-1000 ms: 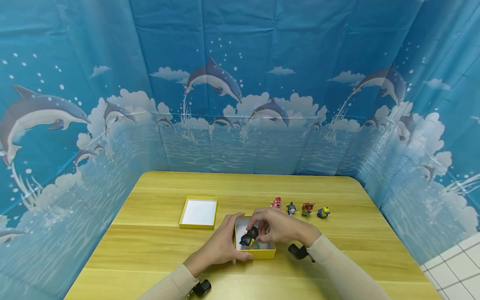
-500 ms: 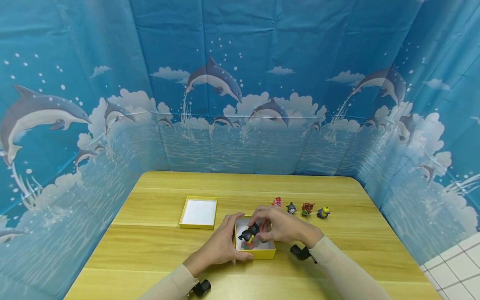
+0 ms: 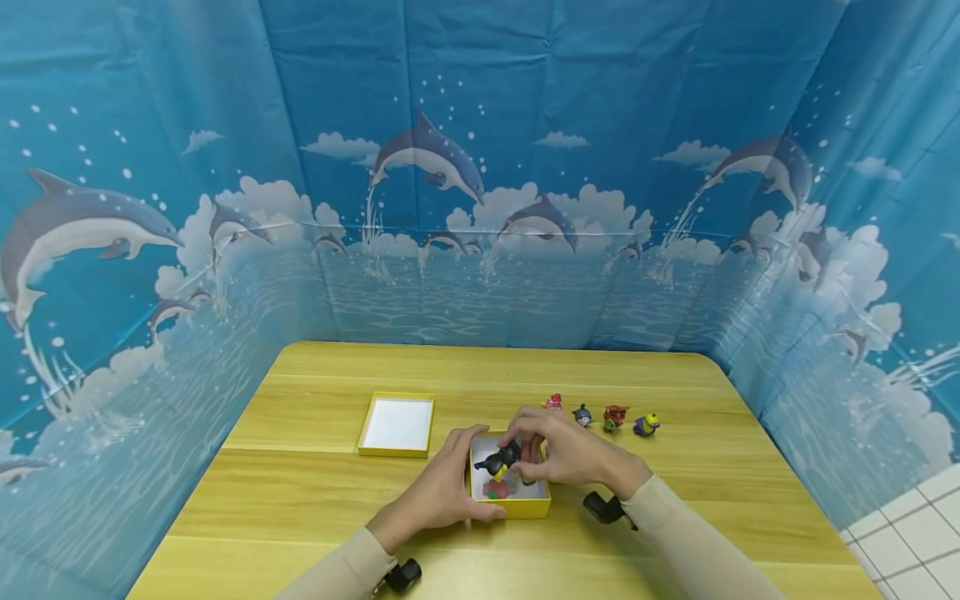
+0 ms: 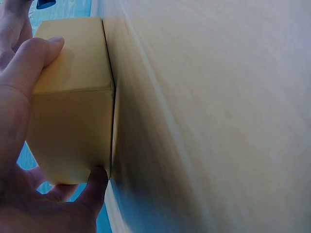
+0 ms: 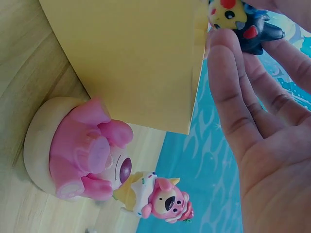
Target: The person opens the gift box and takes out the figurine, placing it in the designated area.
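A small yellow box [image 3: 528, 507] with a white inside stands open-topped on the table. My left hand [image 3: 441, 485] grips its left side, thumb on the near wall and fingers round the far corner, as the left wrist view shows. Over the box, my right hand [image 3: 562, 447] pinches a figurine [image 3: 497, 462] with a black eared hood. In the right wrist view this figurine [image 5: 252, 29] shows a yellow face, red cheek and dark body, partly hidden by the fingers. Below it in the box lies a reddish-pink and green thing [image 3: 497, 489].
Left of the box lies a yellow lid [image 3: 397, 427], white inside up. Behind the right hand stand a pink figurine [image 3: 553, 403], a grey one [image 3: 582, 416], a brown one [image 3: 615, 417] and a purple-yellow one [image 3: 647, 425]. A pink bear figurine [image 5: 85, 150] stands beside the box.
My right hand has shifted slightly up and right, turning the figurine so its yellow part shows. More of the reddish thing in the box is uncovered. My left hand stays put.
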Tool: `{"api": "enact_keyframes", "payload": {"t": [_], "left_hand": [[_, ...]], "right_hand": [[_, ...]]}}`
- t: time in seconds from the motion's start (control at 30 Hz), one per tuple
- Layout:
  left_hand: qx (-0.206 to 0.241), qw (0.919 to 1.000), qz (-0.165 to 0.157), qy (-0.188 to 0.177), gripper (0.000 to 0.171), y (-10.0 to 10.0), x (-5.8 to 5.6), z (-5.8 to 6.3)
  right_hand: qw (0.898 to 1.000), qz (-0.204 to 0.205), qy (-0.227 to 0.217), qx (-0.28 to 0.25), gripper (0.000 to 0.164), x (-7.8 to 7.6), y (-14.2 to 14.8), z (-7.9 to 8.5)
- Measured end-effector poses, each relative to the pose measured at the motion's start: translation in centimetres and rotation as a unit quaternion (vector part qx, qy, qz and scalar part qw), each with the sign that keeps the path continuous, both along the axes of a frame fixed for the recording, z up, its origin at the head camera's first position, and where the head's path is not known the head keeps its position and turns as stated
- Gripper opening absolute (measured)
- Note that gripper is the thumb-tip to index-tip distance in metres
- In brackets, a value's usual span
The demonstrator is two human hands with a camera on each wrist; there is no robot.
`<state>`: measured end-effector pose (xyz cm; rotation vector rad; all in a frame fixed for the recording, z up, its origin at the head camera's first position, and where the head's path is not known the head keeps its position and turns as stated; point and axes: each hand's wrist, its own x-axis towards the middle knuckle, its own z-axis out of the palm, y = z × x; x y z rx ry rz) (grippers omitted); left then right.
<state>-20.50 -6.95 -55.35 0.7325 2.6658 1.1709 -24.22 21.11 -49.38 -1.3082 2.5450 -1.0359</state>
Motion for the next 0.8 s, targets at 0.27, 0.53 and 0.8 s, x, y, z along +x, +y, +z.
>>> {"api": "enact_keyframes", "payload": {"t": [0.27,0.53,0.8], "left_hand": [[0.006,1.0000,0.001,0.001,0.129,-0.1,0.0,0.0],[0.010,0.9999,-0.001,0.000,0.129,-0.1,0.0,0.1],[0.008,0.9999,-0.003,0.005,0.129,-0.1,0.0,-0.2]], "right_hand": [[0.999,-0.023,0.027,-0.005,0.027,0.3,0.3,-0.1],[0.999,-0.020,0.008,-0.028,0.026,0.4,0.8,-0.1],[0.998,-0.021,0.029,-0.045,0.027,0.7,1.2,-0.1]]}}
